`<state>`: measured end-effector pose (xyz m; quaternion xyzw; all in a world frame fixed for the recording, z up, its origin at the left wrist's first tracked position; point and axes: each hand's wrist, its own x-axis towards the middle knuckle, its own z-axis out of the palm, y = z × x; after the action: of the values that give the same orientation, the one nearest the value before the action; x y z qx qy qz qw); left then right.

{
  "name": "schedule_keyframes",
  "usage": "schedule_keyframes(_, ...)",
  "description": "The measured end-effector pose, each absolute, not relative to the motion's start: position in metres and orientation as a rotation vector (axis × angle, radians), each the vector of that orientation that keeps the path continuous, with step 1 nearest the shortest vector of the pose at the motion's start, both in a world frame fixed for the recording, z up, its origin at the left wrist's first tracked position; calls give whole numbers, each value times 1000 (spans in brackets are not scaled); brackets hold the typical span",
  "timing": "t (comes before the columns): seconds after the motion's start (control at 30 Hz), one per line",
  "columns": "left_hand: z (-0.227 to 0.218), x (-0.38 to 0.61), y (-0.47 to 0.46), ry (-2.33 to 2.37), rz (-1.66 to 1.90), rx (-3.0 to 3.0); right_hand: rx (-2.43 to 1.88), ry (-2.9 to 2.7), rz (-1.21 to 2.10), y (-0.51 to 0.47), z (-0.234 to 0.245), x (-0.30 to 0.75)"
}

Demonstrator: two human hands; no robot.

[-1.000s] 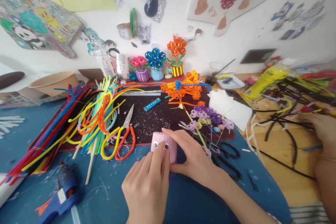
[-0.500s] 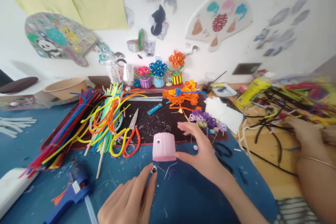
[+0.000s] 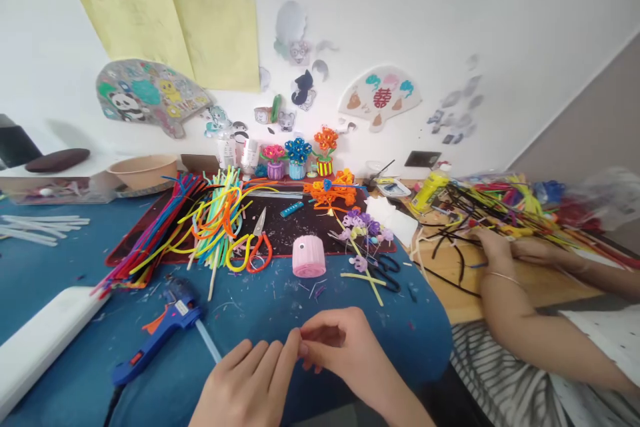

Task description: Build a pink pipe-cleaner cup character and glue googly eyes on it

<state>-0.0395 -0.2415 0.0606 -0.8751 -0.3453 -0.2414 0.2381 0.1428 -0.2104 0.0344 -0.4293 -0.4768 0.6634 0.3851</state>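
My left hand [image 3: 245, 380] is in front of me over the blue table, thumb and forefinger pinched. The googly eye it held a moment ago is now hidden by the fingers. My right hand [image 3: 345, 353] meets it, its fingertips pinched together at the same spot; whatever is between them is too small to see. Beyond both hands, a pink ribbed cylinder [image 3: 309, 259] stands untouched, with one googly eye [image 3: 301, 246] on its side. Scissors [image 3: 256, 243] with yellow and red handles lie left of the cylinder. A blue glue gun [image 3: 163, 330] rests to the left of my hands.
Bundled pipe cleaners [image 3: 220, 220] lie on the dark mat [image 3: 285, 233]. Flower pots [image 3: 297, 169] line the wall. Purple flowers [image 3: 365, 223] and black scissors [image 3: 386, 272] are to the right. Another person's arms [image 3: 520, 307] reach over the wooden table [image 3: 445, 263].
My right hand has left the pink cylinder's side and come down to my left fingertips. The googly eye in my left hand has gone out of sight. The view has shifted.
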Motion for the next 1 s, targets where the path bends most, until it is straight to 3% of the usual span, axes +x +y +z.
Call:
schedule_keyframes(0.43,40,-46,-237,-858,-920,-2756,-613,-1096,2273,-217,4,147)
schedule_keyframes(0.77,33,-59,-228,-1211,-1016,-2684,-590,-1006,2184,-212,-20,135)
schedule_keyframes(0.87,30,-83,-225,-1563,-880,-2246,-663,-853,2055,-209,-27,131)
schedule_keyframes(1.0,12,-120,-232,-1936,-363,-1722,-714,-690,1899,-208,-31,128)
